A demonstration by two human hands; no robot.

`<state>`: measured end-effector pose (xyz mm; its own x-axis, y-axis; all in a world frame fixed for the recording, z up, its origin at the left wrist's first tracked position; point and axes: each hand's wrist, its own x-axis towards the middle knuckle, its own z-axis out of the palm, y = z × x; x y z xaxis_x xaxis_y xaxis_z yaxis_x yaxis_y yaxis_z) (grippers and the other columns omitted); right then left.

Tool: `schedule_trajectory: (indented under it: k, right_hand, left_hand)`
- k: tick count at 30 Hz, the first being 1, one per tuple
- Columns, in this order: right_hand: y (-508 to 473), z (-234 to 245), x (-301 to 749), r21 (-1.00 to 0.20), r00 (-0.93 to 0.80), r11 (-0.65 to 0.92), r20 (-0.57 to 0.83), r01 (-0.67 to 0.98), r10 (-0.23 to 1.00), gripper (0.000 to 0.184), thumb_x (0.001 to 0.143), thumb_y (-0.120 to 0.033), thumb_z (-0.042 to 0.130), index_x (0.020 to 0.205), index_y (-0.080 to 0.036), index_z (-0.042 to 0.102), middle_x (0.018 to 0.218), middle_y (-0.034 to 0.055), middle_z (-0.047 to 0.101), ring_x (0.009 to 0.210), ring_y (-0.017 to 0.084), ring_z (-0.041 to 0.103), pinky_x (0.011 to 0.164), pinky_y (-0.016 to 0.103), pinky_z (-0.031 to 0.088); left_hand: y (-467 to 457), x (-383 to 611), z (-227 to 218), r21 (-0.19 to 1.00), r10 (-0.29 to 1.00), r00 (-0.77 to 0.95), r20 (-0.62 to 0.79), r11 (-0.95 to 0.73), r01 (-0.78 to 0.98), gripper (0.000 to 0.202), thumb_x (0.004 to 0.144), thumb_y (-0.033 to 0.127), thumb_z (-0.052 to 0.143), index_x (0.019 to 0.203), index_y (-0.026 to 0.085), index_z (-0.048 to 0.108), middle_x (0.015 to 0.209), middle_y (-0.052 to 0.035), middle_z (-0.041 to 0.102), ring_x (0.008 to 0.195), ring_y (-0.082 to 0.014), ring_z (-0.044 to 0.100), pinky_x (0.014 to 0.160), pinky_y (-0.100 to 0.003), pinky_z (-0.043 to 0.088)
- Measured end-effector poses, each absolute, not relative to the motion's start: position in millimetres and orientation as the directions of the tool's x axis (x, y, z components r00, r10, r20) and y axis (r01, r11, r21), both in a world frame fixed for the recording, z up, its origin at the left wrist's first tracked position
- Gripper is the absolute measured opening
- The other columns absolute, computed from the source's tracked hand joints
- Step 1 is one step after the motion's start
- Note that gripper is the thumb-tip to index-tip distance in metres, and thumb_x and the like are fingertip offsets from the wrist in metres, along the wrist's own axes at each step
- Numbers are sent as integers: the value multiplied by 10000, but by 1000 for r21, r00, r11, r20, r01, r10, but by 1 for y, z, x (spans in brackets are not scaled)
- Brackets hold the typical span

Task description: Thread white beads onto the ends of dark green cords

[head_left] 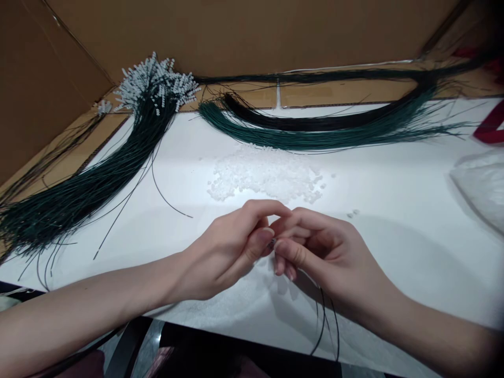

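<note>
At six o'clock from the white beads, left hand and right hand narrowly pinch a tiny dark piece, likely a fine fingertip step needing steadiness next.

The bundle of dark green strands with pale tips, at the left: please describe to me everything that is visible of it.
This bundle is many thin, dark green strands that look like wire. Pale, knobbly tips fan out at its far end, near the cardboard wall. It lies curved across the white surface toward the picture's left edge, where its ends spread; some strands stray loose.
</note>
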<state>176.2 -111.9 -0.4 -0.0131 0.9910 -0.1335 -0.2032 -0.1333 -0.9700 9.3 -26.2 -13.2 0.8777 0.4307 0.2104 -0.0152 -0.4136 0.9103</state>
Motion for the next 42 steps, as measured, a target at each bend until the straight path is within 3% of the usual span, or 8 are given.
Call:
schedule_trajectory:
  k: [8, 17, 27, 31, 42]
  right_hand:
    - [-113, -1, 174, -966, -16, -145, -145, -215, 989, 79, 849, -168, 650, 796, -189, 595, 641, -10, 696, 580, 107, 652, 586, 231, 554]
    - [-116, -4, 174, -958, -10, -142, -144, -248, 989, 144, 846, -149, 647, 847, -220, 522, 633, -40, 679, 576, 112, 650, 621, 265, 564]
    - [-116, -7, 173, -960, -28, -128, -125, -251, 992, 187, 871, -87, 586, 851, -232, 470, 622, -51, 657, 583, 102, 641, 606, 238, 546]
    - [-117, -7, 173, -961, -38, -135, -129, -242, 991, 200, 867, -79, 586, 852, -235, 462, 628, -53, 664, 582, 103, 638, 599, 235, 539]
    - [-116, -7, 174, -964, -74, -128, -113, -233, 991, 177, 892, -135, 616, 901, -233, 470, 676, -51, 645, 603, 90, 623, 608, 218, 538]
  left_hand:
    - [-29, 12, -13, 925, 441, 869, 223, -377, -46, 273, 1021, 276, 349, 1292, 253, 379, 762, -12, 539, 682, -139, 553, 645, -274, 470]
    - [-30, 13, -9, 914, 406, 871, 277, -390, -109, 295, 989, 156, 369, 1263, 261, 393, 801, -5, 554, 699, -129, 568, 698, -280, 491]
    - [-31, 11, -6, 927, 465, 857, 221, -374, -36, 289, 962, 180, 416, 1215, 307, 479, 791, 17, 598, 712, -139, 619, 665, -276, 523]
    - [-29, 10, -6, 911, 410, 878, 246, -408, -64, 355, 950, 119, 422, 1242, 320, 445, 817, 12, 598, 734, -138, 622, 701, -288, 537]
    - [-26, 9, -11, 906, 355, 872, 337, -375, -198, 395, 942, 32, 420, 1277, 235, 365, 805, -13, 573, 735, -127, 621, 640, -248, 530]
